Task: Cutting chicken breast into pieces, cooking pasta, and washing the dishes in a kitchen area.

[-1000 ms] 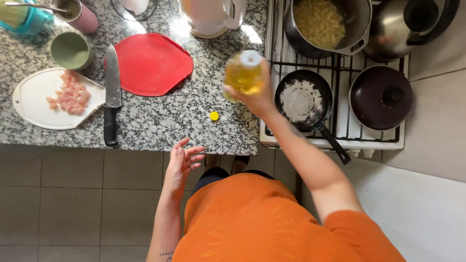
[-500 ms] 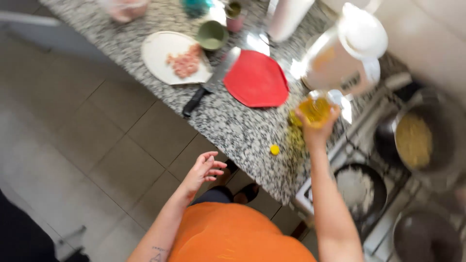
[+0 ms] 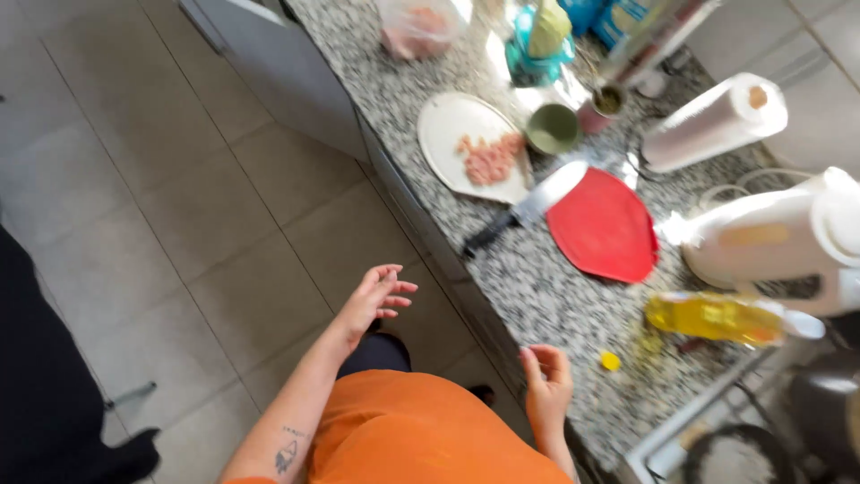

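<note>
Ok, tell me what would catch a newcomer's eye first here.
The bright red cutting mat stands out on the speckled granite counter, with a big knife lying at its left edge. Beside them, a white board carries chopped pink meat. Nearer the stove, a bottle of yellow oil stands on the counter, and both the left hand and the right hand are open and empty.
</note>
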